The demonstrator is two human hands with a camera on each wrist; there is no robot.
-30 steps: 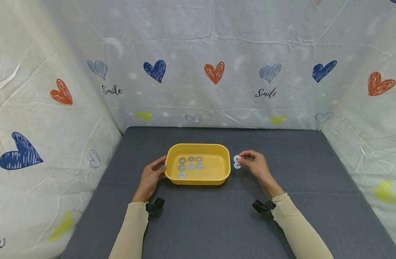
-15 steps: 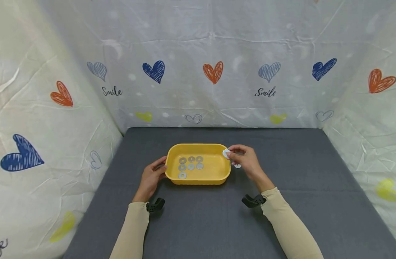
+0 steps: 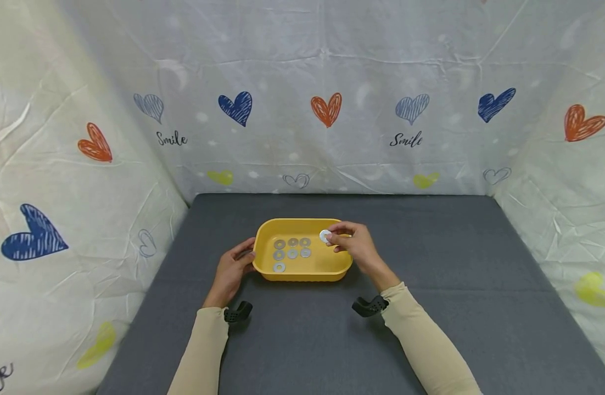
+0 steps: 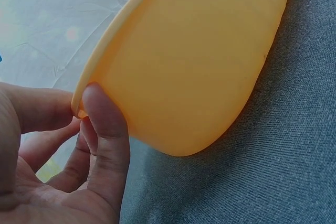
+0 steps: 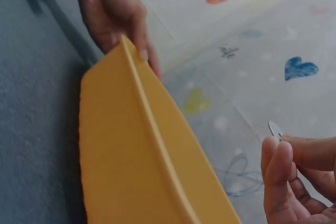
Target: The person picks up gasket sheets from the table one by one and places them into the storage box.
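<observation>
A yellow plastic tray stands on the table with several flat metal washers laid in rows toward its left side. Two rows hold three washers each, and one washer lies alone at the front left. My left hand pinches the tray's left rim between thumb and fingers, as the left wrist view also shows. Over the tray's right part, my right hand pinches a washer between thumb and fingertips; the right wrist view shows that washer edge-on, above the rim.
Dark grey cloth covers the table. A white curtain printed with hearts encloses the back and both sides. Each wrist wears a black band.
My right hand has lifted a washer from beside the tray and carried it left, over the tray's right side. The other washer there is now out of sight. My left hand stays put.
</observation>
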